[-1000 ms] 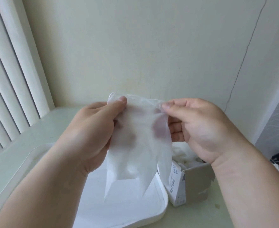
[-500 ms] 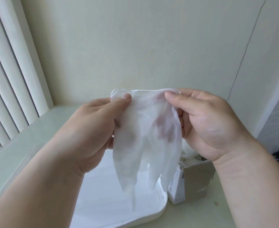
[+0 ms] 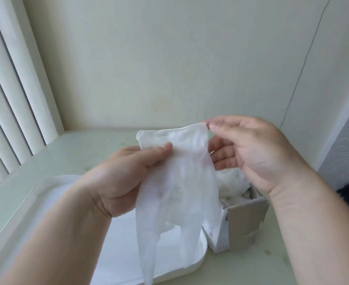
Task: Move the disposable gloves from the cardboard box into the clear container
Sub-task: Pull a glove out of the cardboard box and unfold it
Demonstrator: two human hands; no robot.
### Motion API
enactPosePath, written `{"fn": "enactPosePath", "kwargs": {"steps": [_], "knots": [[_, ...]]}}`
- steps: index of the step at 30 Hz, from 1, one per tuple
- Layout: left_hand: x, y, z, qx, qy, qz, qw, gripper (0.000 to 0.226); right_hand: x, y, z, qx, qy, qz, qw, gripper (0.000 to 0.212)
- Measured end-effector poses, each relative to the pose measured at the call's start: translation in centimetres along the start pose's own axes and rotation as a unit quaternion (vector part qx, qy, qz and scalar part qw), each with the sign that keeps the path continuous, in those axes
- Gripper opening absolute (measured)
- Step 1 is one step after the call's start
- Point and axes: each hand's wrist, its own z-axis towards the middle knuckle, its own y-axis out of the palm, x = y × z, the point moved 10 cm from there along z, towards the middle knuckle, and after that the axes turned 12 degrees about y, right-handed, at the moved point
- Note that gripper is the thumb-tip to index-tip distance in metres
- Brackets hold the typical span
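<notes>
Glove (image 3: 177,182) held in air by cuff. Left hand (image 3: 124,175) pinches left corner, right hand (image 3: 249,153) pinches right corner, other fingers loose. Long axis vertical, tips dangling over right end of clear container (image 3: 204,251). Cardboard box (image 3: 245,223) just beside. Likely next: lower straight down.

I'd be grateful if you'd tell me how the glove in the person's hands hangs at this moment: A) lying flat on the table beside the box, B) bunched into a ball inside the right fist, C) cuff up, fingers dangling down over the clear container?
C: the glove is held by its cuff between the left hand and right hand, its fingers hanging down over the clear container.
</notes>
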Motion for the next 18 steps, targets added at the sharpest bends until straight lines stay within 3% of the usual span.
{"fn": "enactPosePath", "kwargs": {"steps": [3,6,10,14,16,18], "knots": [[2.3,-0.3,0.2,0.005,0.065,-0.014,0.998,0.043,-1.9,-4.9,-0.6,0.152,-0.064,-0.093,0.982,0.007],[3.9,-0.6,0.2,0.014,0.102,-0.060,0.993,0.044,-1.2,-8.2,-0.3,0.256,-0.031,-0.251,0.933,0.008],[4.1,-0.5,0.1,0.023,0.096,-0.071,0.993,0.045,0.8,-8.1,0.3,0.241,0.054,-0.360,0.900,0.019],[3.6,-0.7,0.1,0.048,0.079,-0.071,0.993,0.047,2.2,-7.8,1.0,0.226,0.095,-0.453,0.857,0.055],[3.3,-0.8,0.2,0.048,0.073,-0.067,0.994,0.047,3.2,-7.6,1.6,0.207,0.112,-0.470,0.851,0.045],[2.9,-0.9,0.3,0.050,0.065,-0.062,0.995,0.048,2.4,-7.8,1.7,0.219,0.075,-0.419,0.878,0.028]]}}
